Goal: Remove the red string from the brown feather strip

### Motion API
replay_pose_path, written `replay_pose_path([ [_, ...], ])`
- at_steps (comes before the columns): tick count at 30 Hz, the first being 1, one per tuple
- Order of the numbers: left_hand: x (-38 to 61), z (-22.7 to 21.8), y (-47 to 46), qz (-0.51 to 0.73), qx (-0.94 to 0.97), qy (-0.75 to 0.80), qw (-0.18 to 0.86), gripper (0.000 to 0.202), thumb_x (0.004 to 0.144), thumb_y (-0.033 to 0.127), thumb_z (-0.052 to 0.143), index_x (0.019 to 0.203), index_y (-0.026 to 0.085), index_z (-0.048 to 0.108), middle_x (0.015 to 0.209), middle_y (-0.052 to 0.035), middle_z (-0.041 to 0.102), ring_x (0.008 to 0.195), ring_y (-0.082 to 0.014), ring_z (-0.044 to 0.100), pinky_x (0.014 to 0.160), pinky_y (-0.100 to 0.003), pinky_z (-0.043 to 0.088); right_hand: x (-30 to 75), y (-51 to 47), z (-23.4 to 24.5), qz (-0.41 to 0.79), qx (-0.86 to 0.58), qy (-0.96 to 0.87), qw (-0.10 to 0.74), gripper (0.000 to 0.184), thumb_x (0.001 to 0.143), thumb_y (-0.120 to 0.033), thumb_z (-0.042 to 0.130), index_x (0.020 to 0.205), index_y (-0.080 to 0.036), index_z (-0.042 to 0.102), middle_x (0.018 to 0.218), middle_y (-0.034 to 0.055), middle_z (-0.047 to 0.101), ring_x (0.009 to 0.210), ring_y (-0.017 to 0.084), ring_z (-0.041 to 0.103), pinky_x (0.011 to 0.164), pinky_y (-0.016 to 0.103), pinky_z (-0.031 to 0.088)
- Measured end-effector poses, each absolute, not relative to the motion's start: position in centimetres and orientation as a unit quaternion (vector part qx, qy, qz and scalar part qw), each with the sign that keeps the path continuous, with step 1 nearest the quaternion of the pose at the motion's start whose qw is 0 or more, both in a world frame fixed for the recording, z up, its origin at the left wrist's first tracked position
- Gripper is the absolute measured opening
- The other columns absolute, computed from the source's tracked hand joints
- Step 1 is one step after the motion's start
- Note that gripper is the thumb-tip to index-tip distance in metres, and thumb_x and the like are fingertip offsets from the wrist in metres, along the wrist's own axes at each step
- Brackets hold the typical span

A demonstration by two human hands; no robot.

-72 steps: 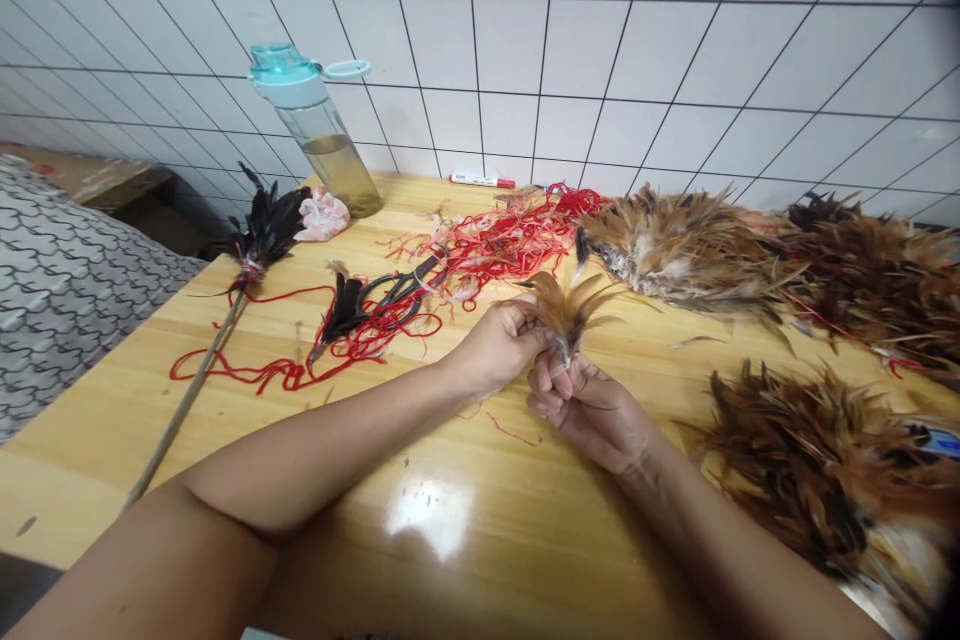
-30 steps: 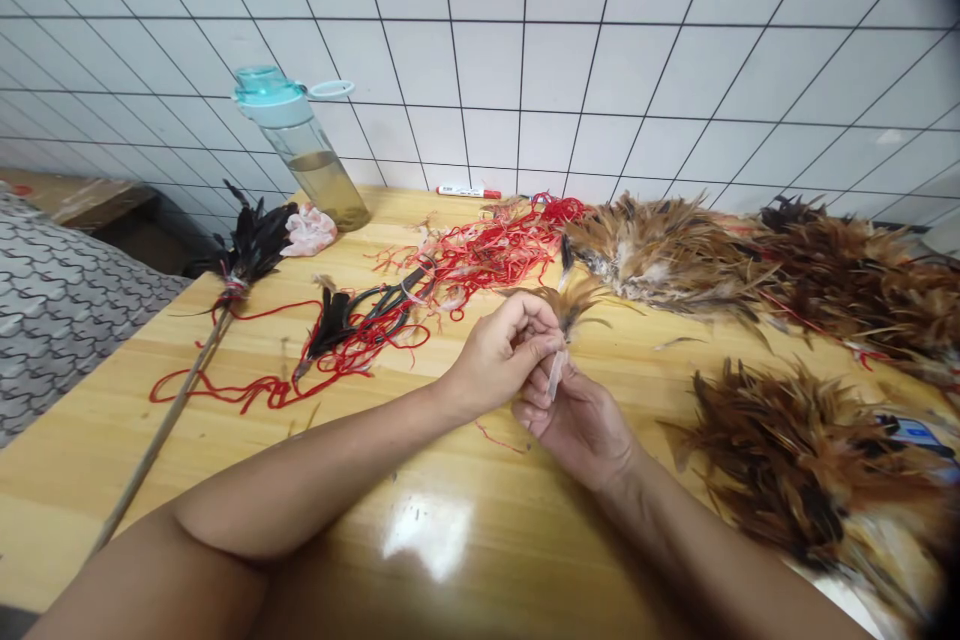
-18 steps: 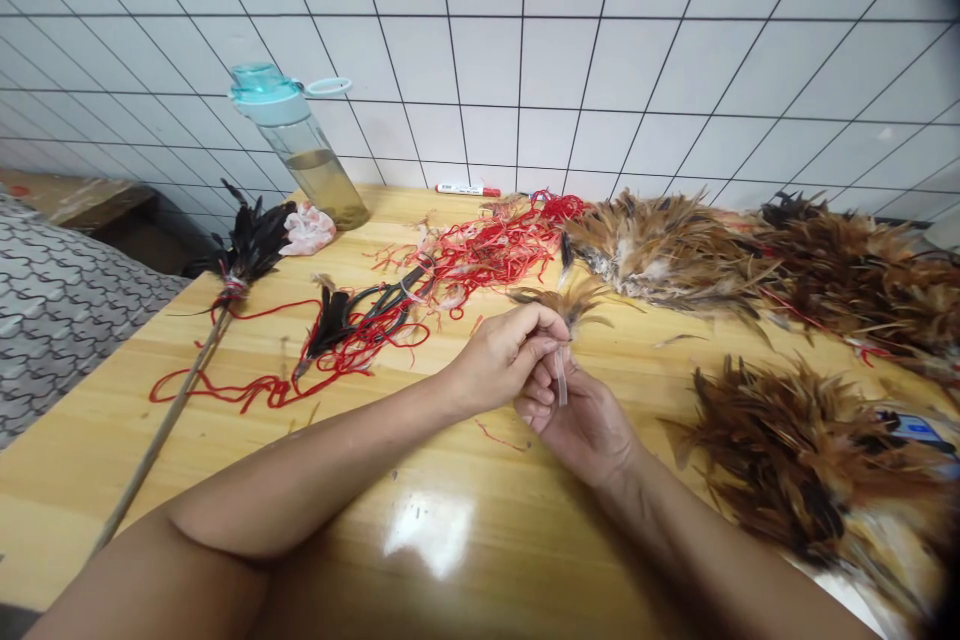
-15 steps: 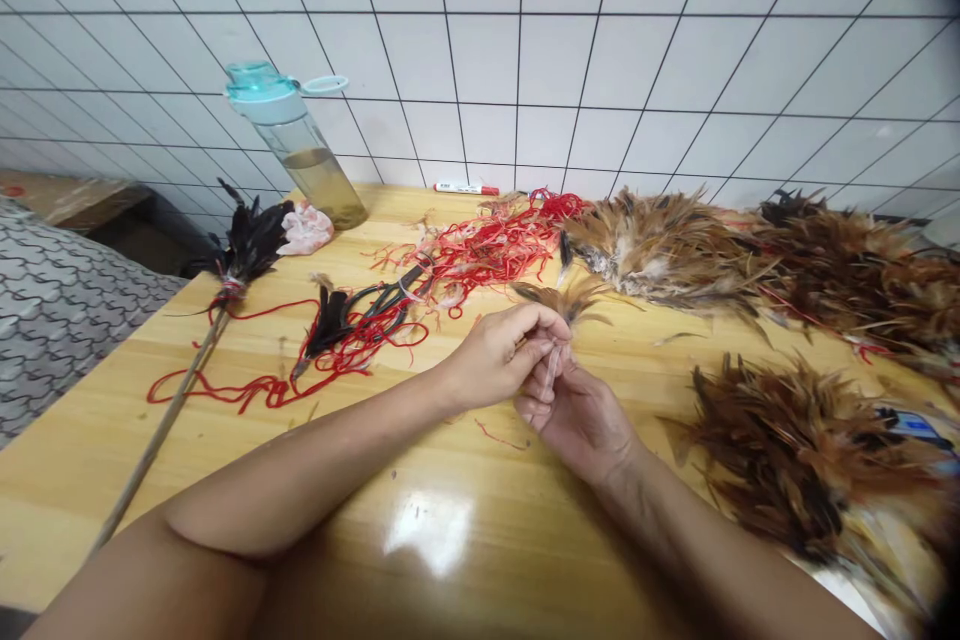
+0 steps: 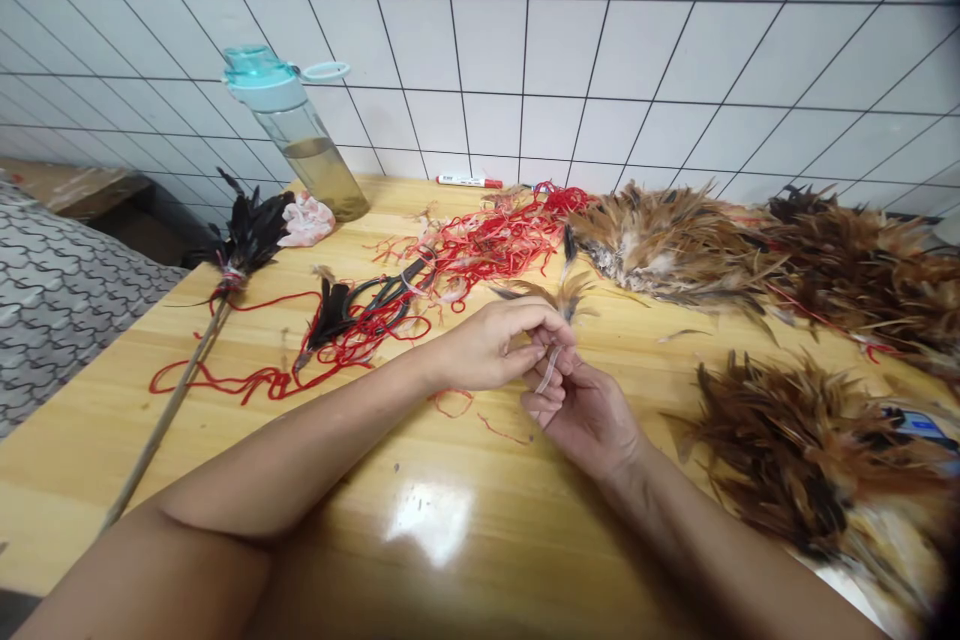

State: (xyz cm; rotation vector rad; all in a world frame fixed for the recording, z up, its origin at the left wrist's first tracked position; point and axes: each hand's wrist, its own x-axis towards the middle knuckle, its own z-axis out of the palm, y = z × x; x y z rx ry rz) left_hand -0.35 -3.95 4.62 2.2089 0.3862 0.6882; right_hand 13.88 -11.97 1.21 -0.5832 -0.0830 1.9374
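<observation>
Close together over the middle of the table, both my hands are closed around the base of a small bunch of brown feathers (image 5: pixel 564 294). The feather tips fan out beyond my fingers, and the base is hidden. My left hand (image 5: pixel 502 345) pinches from the left with thumb and fingers. From below and the right, my right hand (image 5: pixel 592 410) meets it with curled fingers. A thin whitish, translucent strip (image 5: pixel 549 372) loops down across the right fingers; which hand grips its end I cannot tell.
Red yarn (image 5: pixel 499 240) and black-handled scissors (image 5: pixel 382 300) lie behind my hands. Brown feather bundles (image 5: pixel 667 245) spread along the right, another pile (image 5: pixel 795 450) nearer. A stick with black feathers (image 5: pixel 169 410) lies left. A water bottle (image 5: pixel 315 160) and a marker (image 5: pixel 469 181) stand near the tiled wall.
The whitish strip now hangs in a clearer curve across my right fingers. My left hand has shifted slightly left and up, and a red yarn loop shows beneath its wrist.
</observation>
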Motion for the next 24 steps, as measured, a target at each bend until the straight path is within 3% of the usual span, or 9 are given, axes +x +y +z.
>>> replay_pose_path([
  [9, -0.4, 4.1, -3.2, 0.279, 0.905, 0.084, 0.311, 0.018, 0.087, 0.013, 0.051, 0.100, 0.016, 0.064, 0.096, -0.0092, 0.067, 0.094, -0.0161, 0.060, 0.084, -0.028, 0.048, 13.9, -12.0, 1.3, 0.828, -0.214, -0.050, 0.516, 0.024, 0.076, -0.010, 0.056, 0.057, -0.016, 0.042, 0.055, -0.0044, 0.027, 0.049, 0.008, 0.024, 0.044, 0.016, 0.027],
  [16, -0.4, 3.4, -3.1, 0.321, 0.902, 0.088, 0.276, 0.013, 0.089, 0.020, 0.052, 0.090, 0.015, 0.065, 0.087, -0.0079, 0.069, 0.086, -0.0141, 0.060, 0.081, -0.027, 0.048, 13.9, -11.9, 1.2, 0.835, -0.215, -0.054, 0.503, 0.037, 0.091, -0.029, 0.048, 0.056, -0.016, 0.042, 0.055, -0.0038, 0.027, 0.050, 0.009, 0.022, 0.044, 0.017, 0.026],
  [20, -0.4, 3.3, -3.2, 0.326, 0.895, 0.100, 0.287, 0.014, 0.089, 0.023, 0.053, 0.084, 0.015, 0.064, 0.083, -0.0074, 0.068, 0.082, -0.0133, 0.060, 0.077, -0.025, 0.047, 14.0, -11.9, 1.1, 0.844, -0.201, -0.039, 0.495, 0.042, 0.093, -0.037, 0.044, 0.057, -0.016, 0.042, 0.055, -0.0040, 0.029, 0.050, 0.008, 0.022, 0.044, 0.017, 0.026],
  [24, -0.1, 2.8, -3.7, 0.321, 0.870, 0.163, 0.336, 0.015, 0.088, 0.027, 0.053, 0.084, 0.014, 0.060, 0.080, -0.0060, 0.066, 0.076, -0.0121, 0.059, 0.073, -0.024, 0.046, 13.9, -11.9, 0.9, 0.851, -0.196, -0.040, 0.486, 0.040, 0.094, -0.035, 0.043, 0.059, -0.016, 0.043, 0.055, -0.0043, 0.030, 0.048, 0.008, 0.023, 0.044, 0.017, 0.026],
])
